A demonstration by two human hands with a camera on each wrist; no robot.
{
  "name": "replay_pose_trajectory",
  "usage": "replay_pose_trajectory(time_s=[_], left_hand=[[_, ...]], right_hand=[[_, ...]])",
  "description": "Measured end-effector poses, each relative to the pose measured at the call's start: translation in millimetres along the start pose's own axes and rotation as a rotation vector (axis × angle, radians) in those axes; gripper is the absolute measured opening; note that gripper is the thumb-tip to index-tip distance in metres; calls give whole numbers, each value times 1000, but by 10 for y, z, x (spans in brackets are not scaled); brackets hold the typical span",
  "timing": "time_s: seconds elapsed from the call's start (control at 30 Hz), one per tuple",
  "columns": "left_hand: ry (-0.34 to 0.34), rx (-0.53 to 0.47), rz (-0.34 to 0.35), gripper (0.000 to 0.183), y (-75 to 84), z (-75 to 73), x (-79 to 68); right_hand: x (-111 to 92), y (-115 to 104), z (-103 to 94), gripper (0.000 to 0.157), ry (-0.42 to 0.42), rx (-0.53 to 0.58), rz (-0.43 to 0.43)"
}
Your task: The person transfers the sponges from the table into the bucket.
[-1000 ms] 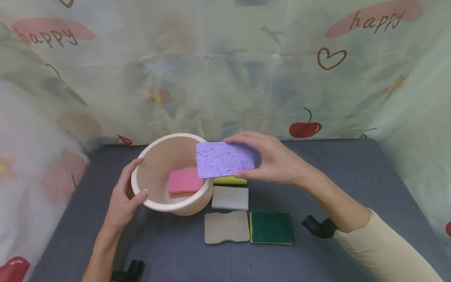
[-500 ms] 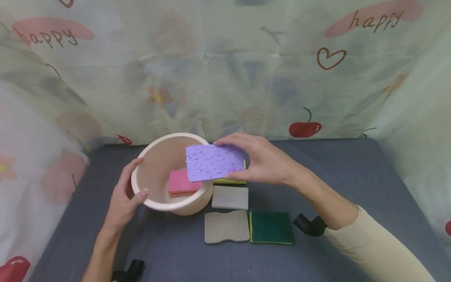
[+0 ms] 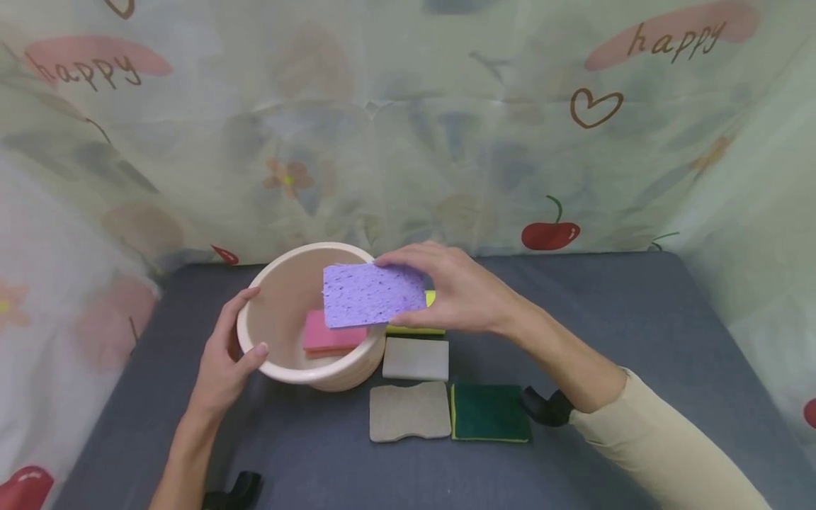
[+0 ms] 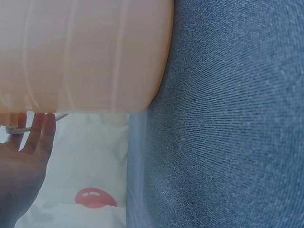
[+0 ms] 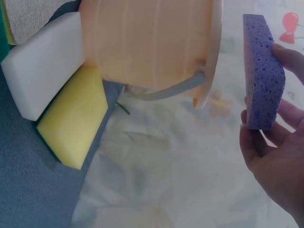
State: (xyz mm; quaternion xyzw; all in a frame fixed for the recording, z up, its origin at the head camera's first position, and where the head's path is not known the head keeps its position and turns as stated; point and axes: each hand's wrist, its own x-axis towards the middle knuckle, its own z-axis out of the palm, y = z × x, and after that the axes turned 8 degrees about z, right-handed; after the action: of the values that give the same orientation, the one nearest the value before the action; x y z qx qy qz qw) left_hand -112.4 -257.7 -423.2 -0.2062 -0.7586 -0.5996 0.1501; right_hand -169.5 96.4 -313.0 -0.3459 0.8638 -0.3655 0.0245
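Held by its edges between thumb and fingers, a purple sponge with a pitted face is in my right hand. It hangs over the right rim of a cream bucket, above the bucket's mouth. The right wrist view shows the purple sponge side-on, apart from the bucket wall. My left hand grips the bucket's left rim, thumb at the front and fingers farther back. Its fingertips touch the bucket wall in the left wrist view. Inside the bucket lies a pink sponge, partly hidden by the purple one.
Right of the bucket, a yellow sponge lies partly under my right hand. In front of it lie a white sponge, a grey wavy-edged sponge and a green scouring sponge. A patterned cloth hangs behind the dark table.
My right hand has carried the purple sponge leftward and slightly down, farther over the bucket's mouth. The left hand and the bucket have stayed in place.
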Motion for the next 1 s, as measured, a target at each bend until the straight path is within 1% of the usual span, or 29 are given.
replay_pose_trajectory(time_s=[0.3, 0.47, 0.77, 1.0], left_hand=[[-9, 43, -1, 76, -1, -2, -8], [-14, 57, -13, 77, 7, 1, -7], [-11, 37, -19, 77, 13, 9, -13], [-2, -3, -18, 77, 5, 14, -10]], right_hand=[[74, -21, 74, 64, -6, 5, -8], [121, -39, 110, 63, -20, 12, -19], [178, -81, 192, 63, -46, 38, -19], [232, -129, 254, 61, -67, 10, -24]])
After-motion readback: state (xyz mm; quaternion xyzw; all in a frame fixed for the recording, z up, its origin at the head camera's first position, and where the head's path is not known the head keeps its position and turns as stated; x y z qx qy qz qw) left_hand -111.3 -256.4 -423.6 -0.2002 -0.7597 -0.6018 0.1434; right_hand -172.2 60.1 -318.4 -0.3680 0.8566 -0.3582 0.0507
